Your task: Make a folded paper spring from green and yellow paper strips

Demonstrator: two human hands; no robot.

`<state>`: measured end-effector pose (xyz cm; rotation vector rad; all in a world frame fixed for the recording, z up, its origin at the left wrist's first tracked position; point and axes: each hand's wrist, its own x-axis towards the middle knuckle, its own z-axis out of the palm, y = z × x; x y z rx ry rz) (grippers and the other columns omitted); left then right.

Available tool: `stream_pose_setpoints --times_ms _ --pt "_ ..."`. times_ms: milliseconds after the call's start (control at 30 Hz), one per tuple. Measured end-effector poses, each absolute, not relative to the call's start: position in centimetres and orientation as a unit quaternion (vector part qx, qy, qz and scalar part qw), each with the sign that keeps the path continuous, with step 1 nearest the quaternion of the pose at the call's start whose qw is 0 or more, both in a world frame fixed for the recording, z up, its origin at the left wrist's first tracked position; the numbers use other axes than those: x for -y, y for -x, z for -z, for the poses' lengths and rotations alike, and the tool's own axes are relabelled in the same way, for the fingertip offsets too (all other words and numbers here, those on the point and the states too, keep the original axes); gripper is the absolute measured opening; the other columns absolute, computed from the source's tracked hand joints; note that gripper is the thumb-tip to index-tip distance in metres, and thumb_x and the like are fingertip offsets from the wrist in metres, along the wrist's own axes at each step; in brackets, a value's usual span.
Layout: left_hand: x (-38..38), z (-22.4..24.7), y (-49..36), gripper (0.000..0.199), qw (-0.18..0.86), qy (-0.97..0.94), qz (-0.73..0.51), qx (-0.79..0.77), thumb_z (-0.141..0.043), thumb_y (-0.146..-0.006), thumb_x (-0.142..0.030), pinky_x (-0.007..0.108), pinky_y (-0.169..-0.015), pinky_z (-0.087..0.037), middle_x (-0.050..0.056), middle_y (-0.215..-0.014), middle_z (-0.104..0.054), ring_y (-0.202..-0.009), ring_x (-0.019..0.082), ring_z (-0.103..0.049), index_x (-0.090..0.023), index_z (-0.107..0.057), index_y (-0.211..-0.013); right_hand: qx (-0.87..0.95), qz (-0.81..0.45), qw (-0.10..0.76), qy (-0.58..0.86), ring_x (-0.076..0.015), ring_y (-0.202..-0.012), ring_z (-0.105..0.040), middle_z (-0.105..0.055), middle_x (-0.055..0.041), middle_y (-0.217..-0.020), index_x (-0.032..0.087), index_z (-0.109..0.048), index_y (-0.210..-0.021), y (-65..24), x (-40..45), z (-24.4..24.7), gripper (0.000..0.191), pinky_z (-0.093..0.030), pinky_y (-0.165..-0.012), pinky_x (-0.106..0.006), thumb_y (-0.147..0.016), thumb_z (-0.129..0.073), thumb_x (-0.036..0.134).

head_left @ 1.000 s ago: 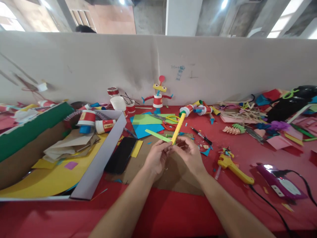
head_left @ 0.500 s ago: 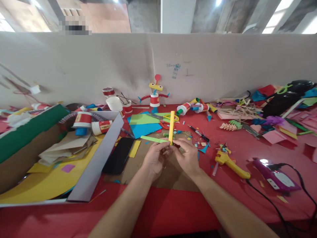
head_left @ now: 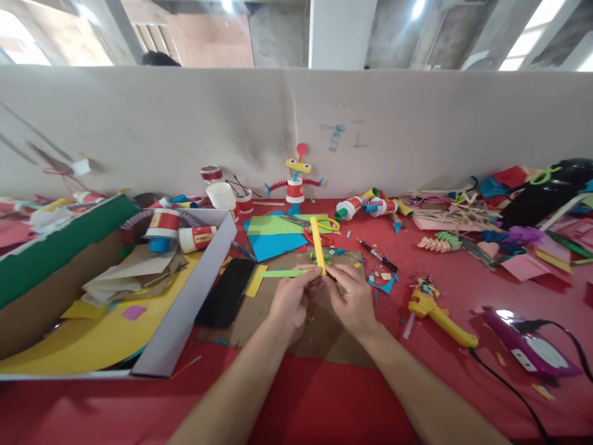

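In the head view, both my hands meet over the cardboard (head_left: 259,324), midway along the counter (head_left: 319,395) and back from its near edge. My left hand (head_left: 291,300) pinches a yellow strip (head_left: 317,244) and a green strip (head_left: 283,273) where they cross; my right hand (head_left: 353,300) has its thumb and fingertips closed on the same joint. The yellow strip stands up from my fingers, and the green one points toward the left edge.

If either pinch loosens, the strips could slide out of square; I cannot tell whether glue holds them. Squeezing too hard could crease the paper. The glue gun (head_left: 440,321) lies toward the right edge, and its cord (head_left: 509,389) runs down to the near right corner, so a wide swing of my right arm might drag it. I can't tell whether it is hot.

At the left edge, the box (head_left: 185,309) holds a cup figure (head_left: 163,224), a cup (head_left: 199,238) on its side, brown paper (head_left: 134,272), a yellow sheet (head_left: 143,340) and a purple scrap (head_left: 134,313). Near the far edge, a red cup (head_left: 244,203) has something thin and dark poking out; the inside of the white cup (head_left: 220,196) beside it is hidden.
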<state>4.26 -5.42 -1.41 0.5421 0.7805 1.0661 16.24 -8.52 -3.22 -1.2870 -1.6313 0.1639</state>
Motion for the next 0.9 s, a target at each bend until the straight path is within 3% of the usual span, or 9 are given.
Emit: stream_pose_setpoints --times_ms 900 --pt "5.9 0.7 -4.3 0.021 0.691 -0.325 -0.53 -0.368 -0.075 -0.058 -0.022 0.034 -0.079 -0.049 0.004 -0.073 -0.066 -0.071 0.015 -0.063 -0.013 -0.064 -0.073 0.651 -0.114 0.522 0.539 -0.019 -0.089 -0.06 -0.066 -0.0061 -0.097 0.025 -0.066 -0.102 -16.3 8.5 3.2 0.024 -0.049 -0.08 -0.034 -0.087 -0.047 0.027"
